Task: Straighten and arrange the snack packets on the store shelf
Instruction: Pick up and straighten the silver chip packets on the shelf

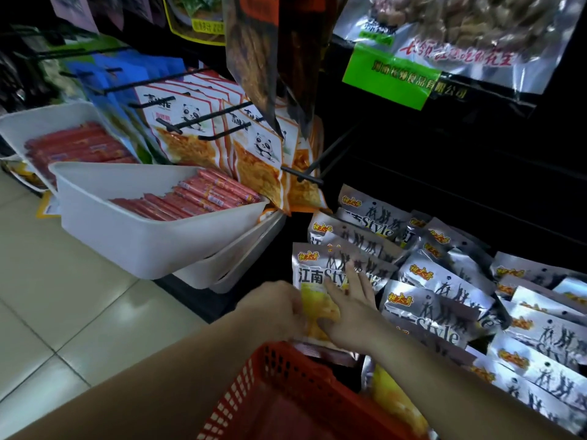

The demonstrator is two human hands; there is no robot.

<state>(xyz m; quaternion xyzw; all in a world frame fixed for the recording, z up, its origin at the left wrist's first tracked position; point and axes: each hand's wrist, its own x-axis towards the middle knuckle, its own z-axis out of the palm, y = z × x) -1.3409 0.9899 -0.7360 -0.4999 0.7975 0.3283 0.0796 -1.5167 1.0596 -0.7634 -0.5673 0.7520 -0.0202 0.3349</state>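
Note:
Several silver snack packets (pixel 444 281) with yellow windows and "Style" lettering lie overlapping on the low dark shelf at the right. The front-left silver packet (pixel 313 274) stands upright at the row's left end. My left hand (pixel 276 308) grips its left edge, fingers curled around it. My right hand (pixel 347 312) lies flat on its front with fingers spread, pressing it against the packets behind. More packets of the same kind trail off to the lower right, some tilted.
A red plastic basket (pixel 286 392) sits below my arms with a silver-yellow packet (pixel 390 398) at its rim. White tubs (pixel 133 236) of red sausages jut out at the left. Panda-print orange packets (pixel 254 147) hang on black pegs above. Tiled floor lies at the left.

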